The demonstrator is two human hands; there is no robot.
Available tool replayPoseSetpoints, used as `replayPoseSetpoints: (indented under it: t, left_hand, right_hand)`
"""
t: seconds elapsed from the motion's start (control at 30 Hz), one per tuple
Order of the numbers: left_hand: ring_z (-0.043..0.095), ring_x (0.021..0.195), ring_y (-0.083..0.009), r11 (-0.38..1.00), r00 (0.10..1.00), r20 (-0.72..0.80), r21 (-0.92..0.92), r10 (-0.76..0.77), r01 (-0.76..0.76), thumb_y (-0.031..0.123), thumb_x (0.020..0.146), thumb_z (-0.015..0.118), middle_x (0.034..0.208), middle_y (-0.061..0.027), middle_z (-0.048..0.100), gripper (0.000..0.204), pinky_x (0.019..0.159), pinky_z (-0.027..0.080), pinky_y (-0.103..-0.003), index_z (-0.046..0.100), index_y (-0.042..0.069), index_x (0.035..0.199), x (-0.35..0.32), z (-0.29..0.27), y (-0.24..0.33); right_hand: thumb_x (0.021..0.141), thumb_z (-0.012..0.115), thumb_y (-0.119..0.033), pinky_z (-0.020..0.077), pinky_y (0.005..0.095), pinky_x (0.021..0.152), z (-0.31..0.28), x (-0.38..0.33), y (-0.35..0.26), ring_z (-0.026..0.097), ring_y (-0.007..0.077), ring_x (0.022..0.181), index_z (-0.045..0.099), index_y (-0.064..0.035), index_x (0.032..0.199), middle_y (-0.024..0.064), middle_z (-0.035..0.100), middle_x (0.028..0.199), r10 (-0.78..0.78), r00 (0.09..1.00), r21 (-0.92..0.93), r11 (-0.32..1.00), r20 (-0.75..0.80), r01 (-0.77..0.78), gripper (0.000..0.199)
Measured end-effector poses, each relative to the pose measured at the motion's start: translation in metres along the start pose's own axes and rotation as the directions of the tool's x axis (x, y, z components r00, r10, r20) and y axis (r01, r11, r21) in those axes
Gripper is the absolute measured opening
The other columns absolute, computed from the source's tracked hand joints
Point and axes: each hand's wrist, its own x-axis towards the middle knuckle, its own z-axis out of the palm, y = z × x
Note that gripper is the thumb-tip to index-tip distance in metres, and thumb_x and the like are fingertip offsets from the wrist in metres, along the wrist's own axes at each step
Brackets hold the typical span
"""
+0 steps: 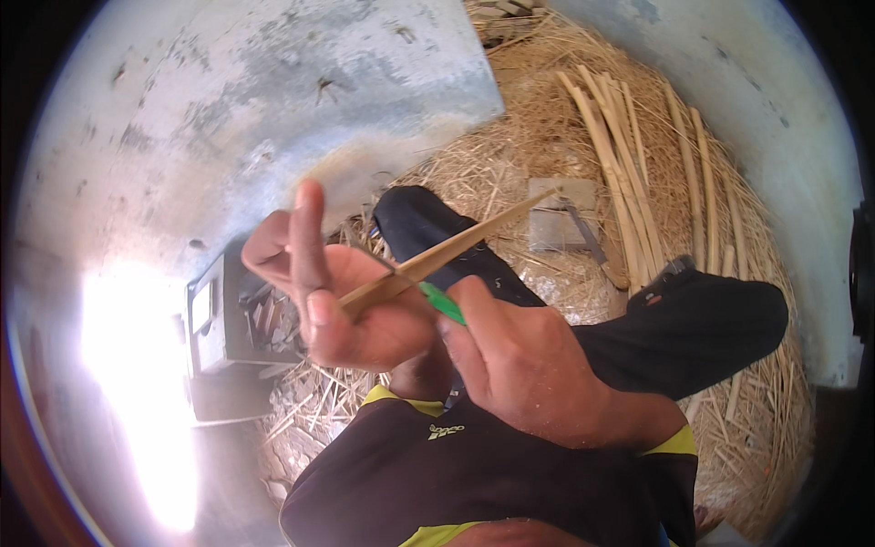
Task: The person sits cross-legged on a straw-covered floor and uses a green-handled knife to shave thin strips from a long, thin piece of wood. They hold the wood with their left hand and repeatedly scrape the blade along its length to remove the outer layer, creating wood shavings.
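My left hand point(333, 296) holds a thin, tan bamboo strip point(456, 242) that points up and to the right. Its index finger sticks straight up while the other fingers pinch the strip's near end. My right hand point(524, 360) grips a green-handled knife point(442, 303), its blade set against the strip just beside my left fingers. Both hands are raised close to the camera, over my folded legs in black trousers point(693, 328).
Straw and shavings point(510, 164) cover the floor. A bundle of long bamboo canes point(629, 173) lies at the right. A flat stone block point(558, 214) with a blade on it sits ahead. A grey metal box of tools point(232, 314) stands at the left, by a pale wall point(273, 82).
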Motion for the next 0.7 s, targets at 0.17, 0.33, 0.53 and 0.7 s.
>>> replayPoseSetpoints:
  t: [0.17, 0.33, 0.53, 0.7]
  left_hand:
    - [0.037, 0.091, -0.0178, 0.996, 0.998, 0.022, -0.063, -0.056, 0.057, 0.033, 0.084, 0.033, 0.087, -0.006, 0.04, 0.059, 0.088, 0.03, -0.034, 0.061, -0.012, 0.109, 0.009, -0.006, 0.005]
    - [0.036, 0.09, -0.0183, 0.986, 0.994, 0.11, -0.161, -0.011, 0.029, 0.032, 0.085, 0.034, 0.088, -0.0066, 0.04, 0.058, 0.085, 0.031, -0.033, 0.06, -0.014, 0.11, 0.002, 0.0, -0.002]
    - [0.04, 0.09, -0.0208, 0.983, 0.996, 0.056, -0.177, 0.067, -0.056, 0.028, 0.085, 0.029, 0.106, -0.0214, 0.06, 0.057, 0.079, 0.032, -0.033, 0.059, -0.017, 0.104, -0.003, -0.006, -0.006]
    - [0.041, 0.092, -0.0214, 0.984, 0.999, -0.007, -0.173, -0.037, 0.035, 0.029, 0.087, 0.03, 0.102, -0.0198, 0.057, 0.056, 0.084, 0.03, -0.035, 0.057, -0.016, 0.105, 0.005, 0.0, -0.001]
  right_hand:
    - [0.089, 0.055, -0.011, 0.0422, 0.0446, 0.046, 0.005, 0.002, 0.013, 0.056, 0.0364, 0.05, 0.047, -0.0015, 0.087, 0.0169, 0.051, 0.053, 0.139, 0.988, -0.158, 0.979, 0.064, -0.128, 0.013]
    - [0.091, 0.053, -0.013, 0.0424, 0.0467, 0.047, 0.005, 0.005, 0.001, 0.058, 0.0377, 0.052, 0.047, -0.0015, 0.088, 0.0197, 0.053, 0.054, 0.025, 1.0, -0.136, 0.99, -0.019, -0.027, 0.013]
    - [0.09, 0.053, -0.017, 0.046, 0.0469, 0.048, 0.006, 0.001, 0.035, 0.058, 0.0391, 0.053, 0.047, -0.001, 0.09, 0.0202, 0.055, 0.056, 0.215, 0.977, -0.217, 0.954, 0.01, -0.207, 0.017]
    - [0.091, 0.052, -0.02, 0.0477, 0.0456, 0.047, 0.016, 0.007, 0.048, 0.059, 0.0385, 0.054, 0.049, -0.0015, 0.092, 0.0202, 0.056, 0.057, 0.339, 0.94, -0.273, 0.902, -0.026, -0.333, 0.018]
